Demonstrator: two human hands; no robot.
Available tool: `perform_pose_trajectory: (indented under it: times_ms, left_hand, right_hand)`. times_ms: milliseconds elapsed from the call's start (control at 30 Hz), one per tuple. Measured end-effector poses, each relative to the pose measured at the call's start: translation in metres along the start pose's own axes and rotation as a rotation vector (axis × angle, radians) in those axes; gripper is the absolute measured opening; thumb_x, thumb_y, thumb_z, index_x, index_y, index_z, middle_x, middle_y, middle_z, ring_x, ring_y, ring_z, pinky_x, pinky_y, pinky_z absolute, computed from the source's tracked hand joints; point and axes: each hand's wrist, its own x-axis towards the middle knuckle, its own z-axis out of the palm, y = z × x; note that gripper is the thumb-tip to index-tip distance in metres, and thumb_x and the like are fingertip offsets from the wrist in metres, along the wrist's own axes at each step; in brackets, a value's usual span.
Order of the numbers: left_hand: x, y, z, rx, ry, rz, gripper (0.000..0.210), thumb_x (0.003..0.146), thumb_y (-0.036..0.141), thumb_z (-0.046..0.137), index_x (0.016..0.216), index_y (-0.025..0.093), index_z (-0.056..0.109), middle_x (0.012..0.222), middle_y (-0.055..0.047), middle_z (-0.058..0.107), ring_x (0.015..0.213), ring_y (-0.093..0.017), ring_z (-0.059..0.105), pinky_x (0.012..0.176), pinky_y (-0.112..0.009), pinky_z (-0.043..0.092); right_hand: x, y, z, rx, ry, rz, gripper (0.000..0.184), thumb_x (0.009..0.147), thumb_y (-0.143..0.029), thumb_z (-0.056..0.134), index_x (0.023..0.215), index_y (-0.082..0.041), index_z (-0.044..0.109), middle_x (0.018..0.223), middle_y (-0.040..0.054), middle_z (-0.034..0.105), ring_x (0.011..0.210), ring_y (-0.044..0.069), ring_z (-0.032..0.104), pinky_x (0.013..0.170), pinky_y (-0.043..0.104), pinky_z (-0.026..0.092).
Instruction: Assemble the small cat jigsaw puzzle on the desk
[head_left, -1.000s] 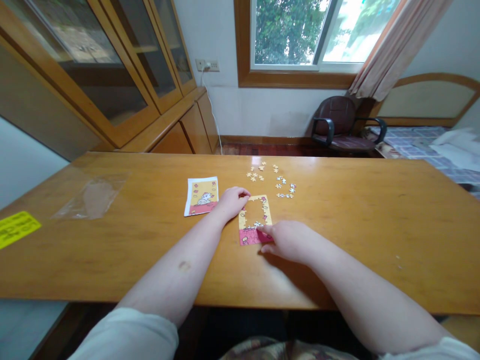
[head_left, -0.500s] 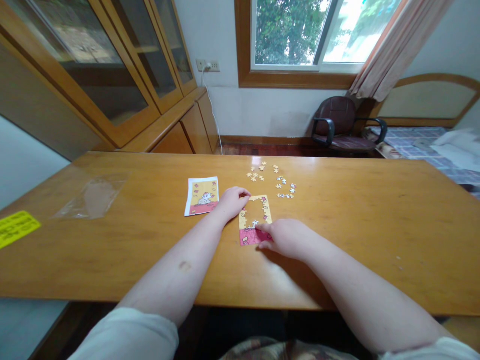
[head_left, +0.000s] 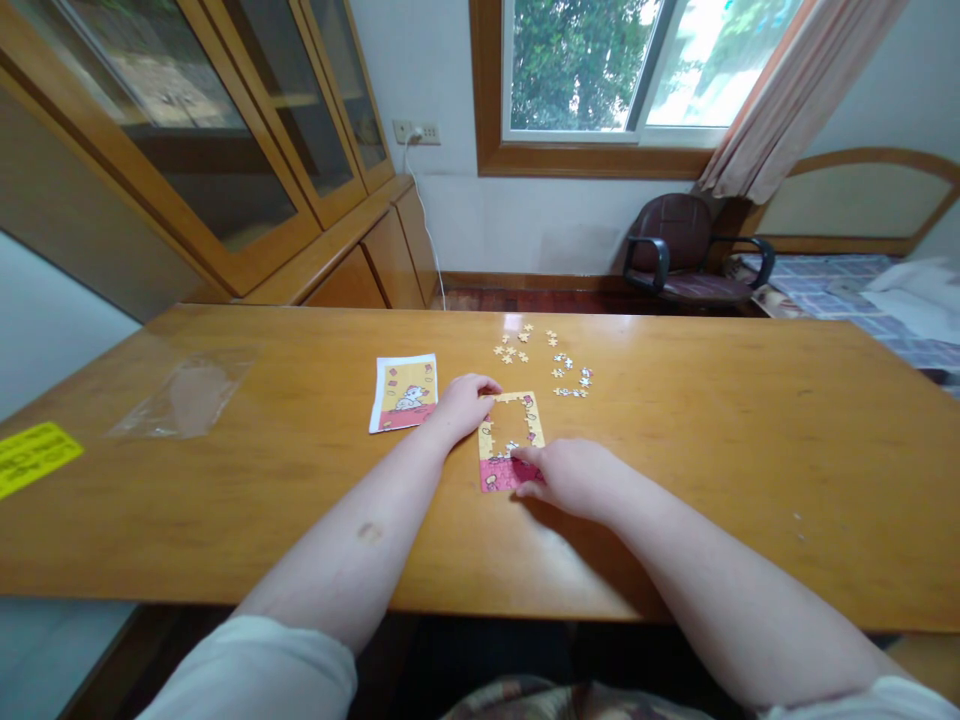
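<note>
A partly joined jigsaw puzzle [head_left: 496, 474] lies on the table in front of me, its frame yellow above and pink along the bottom, with bare wood showing inside. My left hand [head_left: 466, 402] rests at the puzzle's upper left corner, fingers stretched along the edge. From the right, my right hand [head_left: 564, 476] reaches over the pink part. Its index fingertip touches the puzzle beside a white puzzle piece [head_left: 511, 447] on the inner edge, and the thumb is apart below. The other right fingers are hidden. Loose puzzle pieces [head_left: 510, 353] are scattered beyond the puzzle.
Left of the puzzle lies a picture card [head_left: 405, 393] showing a white animal on yellow and pink. A clear plastic bag [head_left: 191, 395] and a yellow label [head_left: 37, 458] are farther left. More loose white pieces [head_left: 571, 391] lie to the right. Beyond the table [head_left: 720, 450] stands a chair [head_left: 679, 245].
Almost nothing differs. Both hands stay in place on the puzzle, with at most a tiny shift of the right fingertips.
</note>
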Motion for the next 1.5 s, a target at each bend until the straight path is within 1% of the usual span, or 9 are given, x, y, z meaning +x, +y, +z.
perform_pose_trajectory:
  times_ms: [300, 367, 400, 467, 533, 767, 933, 1167, 1500]
  left_hand:
    - [-0.001, 0.006, -0.003, 0.022, -0.030, -0.023, 0.036, 0.071, 0.008, 0.051, 0.098, 0.018, 0.073, 0.100, -0.006, 0.071, 0.094, -0.019, 0.063, 0.091, -0.031, 0.050]
    - [-0.001, 0.006, -0.003, 0.021, -0.027, -0.025, 0.036, 0.072, 0.009, 0.051, 0.098, 0.018, 0.073, 0.101, -0.005, 0.071, 0.095, -0.020, 0.064, 0.091, -0.031, 0.049]
    - [-0.001, 0.006, -0.003, 0.021, -0.023, -0.028, 0.035, 0.072, 0.009, 0.051, 0.098, 0.018, 0.073, 0.101, -0.006, 0.071, 0.095, -0.020, 0.064, 0.092, -0.031, 0.049]
    - [-0.002, 0.006, -0.003, 0.021, -0.015, -0.034, 0.034, 0.072, 0.010, 0.051, 0.097, 0.018, 0.073, 0.101, -0.006, 0.071, 0.094, -0.020, 0.064, 0.092, -0.032, 0.049]
    - [-0.002, 0.005, -0.003, 0.017, -0.013, -0.037, 0.034, 0.072, 0.010, 0.052, 0.097, 0.018, 0.073, 0.101, -0.006, 0.071, 0.093, -0.020, 0.065, 0.092, -0.032, 0.050]
    - [-0.001, 0.003, -0.002, 0.001, -0.012, -0.021, 0.034, 0.072, 0.009, 0.050, 0.096, 0.017, 0.073, 0.101, -0.006, 0.071, 0.089, -0.019, 0.066, 0.089, -0.031, 0.051]
    - [-0.001, 0.004, -0.003, 0.012, -0.005, -0.017, 0.033, 0.073, 0.011, 0.050, 0.096, 0.017, 0.072, 0.101, -0.006, 0.071, 0.092, -0.020, 0.065, 0.091, -0.032, 0.050]
    - [0.000, 0.003, -0.001, 0.031, -0.007, -0.011, 0.032, 0.074, 0.011, 0.050, 0.096, 0.017, 0.073, 0.099, -0.006, 0.071, 0.091, -0.019, 0.065, 0.090, -0.031, 0.049]
    - [0.001, -0.001, 0.000, 0.024, 0.003, 0.008, 0.030, 0.074, 0.013, 0.052, 0.095, 0.018, 0.073, 0.098, -0.005, 0.071, 0.090, -0.019, 0.065, 0.091, -0.031, 0.050]
  right_hand:
    - [0.004, 0.007, -0.001, 0.056, 0.014, 0.024, 0.049, 0.085, -0.057, 0.051, 0.122, -0.027, 0.061, 0.097, 0.0114, 0.072, 0.088, 0.028, 0.068, 0.071, 0.033, 0.048]
    - [0.010, 0.021, -0.006, 0.090, 0.066, 0.140, 0.044, 0.088, -0.055, 0.047, 0.114, -0.026, 0.065, 0.096, 0.0112, 0.072, 0.089, 0.027, 0.067, 0.070, 0.032, 0.047]
    - [0.013, 0.030, -0.008, 0.083, 0.121, 0.261, 0.041, 0.090, -0.050, 0.043, 0.113, -0.023, 0.065, 0.098, 0.0124, 0.072, 0.090, 0.027, 0.067, 0.070, 0.032, 0.047]
    - [0.021, 0.050, -0.011, 0.064, 0.215, 0.437, 0.038, 0.092, -0.038, 0.040, 0.115, -0.020, 0.064, 0.106, 0.0142, 0.070, 0.094, 0.028, 0.066, 0.072, 0.033, 0.047]
    - [0.028, 0.068, -0.012, 0.089, 0.260, 0.519, 0.038, 0.091, -0.034, 0.040, 0.119, -0.021, 0.063, 0.109, 0.0139, 0.069, 0.096, 0.026, 0.065, 0.074, 0.032, 0.047]
    - [0.047, 0.088, 0.003, 0.153, 0.327, 0.410, 0.036, 0.087, -0.044, 0.048, 0.111, -0.026, 0.069, 0.108, 0.0096, 0.071, 0.096, 0.026, 0.065, 0.077, 0.033, 0.047]
    - [0.051, 0.086, 0.003, 0.130, 0.314, 0.404, 0.031, 0.087, -0.038, 0.048, 0.101, -0.024, 0.072, 0.102, 0.0097, 0.072, 0.093, 0.025, 0.065, 0.073, 0.031, 0.047]
    - [0.050, 0.086, 0.001, 0.077, 0.269, 0.420, 0.031, 0.087, -0.039, 0.050, 0.103, -0.024, 0.073, 0.103, 0.0100, 0.072, 0.094, 0.024, 0.066, 0.076, 0.031, 0.048]
    - [0.045, 0.076, -0.003, -0.065, 0.232, 0.375, 0.033, 0.084, -0.027, 0.046, 0.099, -0.020, 0.074, 0.098, 0.0130, 0.072, 0.090, 0.026, 0.067, 0.074, 0.033, 0.050]
